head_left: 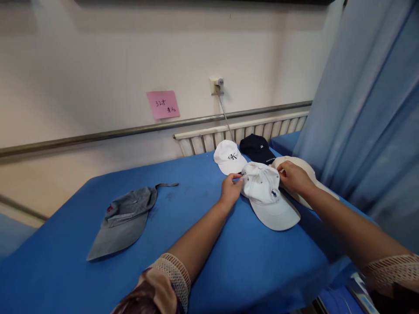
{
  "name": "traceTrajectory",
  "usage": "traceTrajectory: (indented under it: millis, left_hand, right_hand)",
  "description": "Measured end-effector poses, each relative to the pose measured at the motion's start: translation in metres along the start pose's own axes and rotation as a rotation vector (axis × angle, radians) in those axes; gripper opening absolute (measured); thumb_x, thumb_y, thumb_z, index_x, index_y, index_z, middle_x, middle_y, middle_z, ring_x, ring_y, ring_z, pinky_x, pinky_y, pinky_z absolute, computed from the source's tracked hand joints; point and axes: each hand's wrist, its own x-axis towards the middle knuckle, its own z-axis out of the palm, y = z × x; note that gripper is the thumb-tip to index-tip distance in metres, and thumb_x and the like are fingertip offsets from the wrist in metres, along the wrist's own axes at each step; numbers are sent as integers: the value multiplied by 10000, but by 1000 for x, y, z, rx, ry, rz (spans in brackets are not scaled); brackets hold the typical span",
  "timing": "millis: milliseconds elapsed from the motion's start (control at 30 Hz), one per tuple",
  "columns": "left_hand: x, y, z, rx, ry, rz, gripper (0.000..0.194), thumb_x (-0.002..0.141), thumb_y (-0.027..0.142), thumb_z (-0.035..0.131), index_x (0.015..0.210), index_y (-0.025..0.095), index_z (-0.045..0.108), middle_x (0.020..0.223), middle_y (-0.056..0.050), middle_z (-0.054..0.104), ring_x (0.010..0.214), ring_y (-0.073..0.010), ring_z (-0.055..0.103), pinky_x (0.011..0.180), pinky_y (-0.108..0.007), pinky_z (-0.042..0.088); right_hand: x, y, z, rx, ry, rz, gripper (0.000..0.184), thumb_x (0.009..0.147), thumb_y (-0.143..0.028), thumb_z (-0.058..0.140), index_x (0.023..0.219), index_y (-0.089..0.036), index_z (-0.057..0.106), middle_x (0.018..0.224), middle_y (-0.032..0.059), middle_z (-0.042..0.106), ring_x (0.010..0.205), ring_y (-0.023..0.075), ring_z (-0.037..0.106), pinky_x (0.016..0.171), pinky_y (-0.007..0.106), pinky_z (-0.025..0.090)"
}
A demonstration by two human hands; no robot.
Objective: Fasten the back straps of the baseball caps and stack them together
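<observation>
A white baseball cap [262, 185] with a small navy horse-and-rider emblem is between my hands, its brim toward me and to the right. My left hand [231, 191] pinches the left edge of its crown. On the opposite side, my right hand [294, 176] has its fingers closed at the crown's right edge, partly covering a beige cap [309, 168] behind. A white cap with black letters [228, 156] and a black cap [257, 147] sit just beyond. Far to the left lies a crumpled grey cap [129, 213], its back strap stretched out on the cloth.
The caps rest on a blue-covered bed [203, 244]. Behind it are a white radiator [203, 141], a metal rail [131, 131], a pink note [163, 104] and a socket [216, 86] with a cord. A blue curtain [369, 109] hangs at the right.
</observation>
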Motion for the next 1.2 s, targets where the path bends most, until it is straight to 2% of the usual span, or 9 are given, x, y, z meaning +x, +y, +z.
traceTrajectory:
  millis: [100, 233, 400, 567, 700, 833, 967, 1067, 1200]
  left_hand:
    - [-17, -12, -29, 27, 19, -35, 237, 753, 228, 605, 962, 138, 672, 647, -9, 639, 534, -114, 545, 533, -223, 411]
    - [-46, -39, -77, 54, 24, -80, 154, 724, 199, 609, 848, 139, 677, 631, -10, 639, 556, -126, 568, 547, -231, 423]
    - [-77, -64, -126, 148, -14, -80, 176, 761, 267, 586, 872, 165, 677, 642, -3, 644, 571, -139, 577, 554, -243, 432]
    - [-83, -67, -177, 434, 107, 125, 175, 805, 205, 515, 904, 175, 656, 918, -57, 682, 851, -183, 633, 798, -308, 491]
    - [-78, -64, -232, 827, 359, 173, 253, 817, 181, 513, 1044, 158, 621, 1202, -123, 602, 1144, -255, 540, 1001, -389, 405]
    - [-77, -65, -275, 1117, 596, -86, 403, 809, 280, 576, 1187, 142, 552, 1317, -166, 537, 1203, -335, 479, 1010, -467, 359]
    - [-73, -74, -291, 1173, 480, -279, 325, 774, 314, 624, 1026, 109, 617, 1046, -215, 657, 1073, -381, 559, 969, -527, 329]
    - [-69, -82, -294, 1086, 435, -209, 152, 805, 217, 559, 872, 120, 655, 904, -197, 679, 1024, -382, 584, 964, -542, 296]
    - [-68, -82, -285, 1042, 382, -62, 251, 816, 107, 466, 920, 167, 686, 924, -156, 697, 1002, -329, 588, 975, -502, 292]
  right_hand:
    - [-4, -2, 1, 1, 43, 41, 166, 816, -258, 507, 914, -184, 619, 922, 70, 640, 714, 185, 594, 660, 295, 407]
    - [-8, -17, -12, 26, 289, 86, 174, 805, -239, 511, 936, -179, 609, 952, 84, 622, 736, 200, 593, 697, 327, 443]
    - [-16, -93, -26, 308, 507, -100, 164, 791, -177, 518, 935, -200, 593, 1003, 78, 620, 797, 193, 591, 784, 348, 482]
    - [-33, -213, 17, 756, 235, -203, 153, 791, -173, 508, 911, -211, 594, 1033, 59, 618, 725, 145, 598, 689, 291, 501]
    - [-48, -278, 79, 862, -92, -51, 143, 759, -183, 516, 859, -213, 613, 859, 23, 636, 643, 135, 586, 610, 262, 468]
    - [-59, -284, 131, 835, -216, 56, 127, 737, -160, 518, 796, -211, 617, 772, 15, 635, 639, 138, 577, 633, 266, 457]
    - [-63, -268, 155, 878, -281, 11, 122, 740, -196, 528, 819, -209, 619, 816, 10, 650, 657, 134, 590, 646, 265, 465]
    - [-63, -263, 161, 925, -325, 25, 128, 756, -222, 522, 839, -212, 619, 733, -4, 637, 641, 143, 595, 610, 258, 462]
    - [-59, -263, 161, 958, -302, 54, 138, 758, -258, 525, 843, -218, 626, 718, 3, 644, 632, 157, 599, 584, 266, 460]
